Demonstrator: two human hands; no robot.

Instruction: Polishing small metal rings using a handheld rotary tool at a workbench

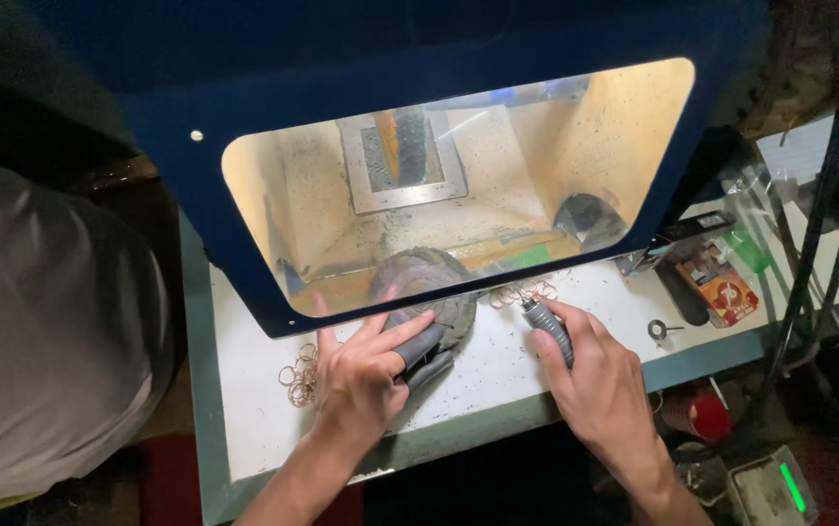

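From the head camera, a white worktop [497, 365] with a teal edge sits in a dim room, speckled with dark dust and filings. At its back stands a blue hood [244, 127] with a clear window [458, 185]; the inside is lit warm yellow, and a metal grille [402, 161] shows at the rear wall. To the right lie a small orange packet [722, 289], a green object [751, 248] and a metal ring [657, 329]. A person in a grey shirt [49, 331] stands close at the left.

A scatter of thin gold rings [301, 375] lies on the worktop just left of the left hand, and another small cluster of rings [522, 290] lies near the tool tip.

The left hand [361, 375] lies flat, fingers spread apart, pressing on a dark round pad [424, 292] that sits at the hood's opening, half under the window. Two fingers wear dark finger guards [424, 351]. The right hand [600, 380] has its fingers curled shut around a grey handpiece tool [548, 326], whose tip points towards the pad, just beside it.
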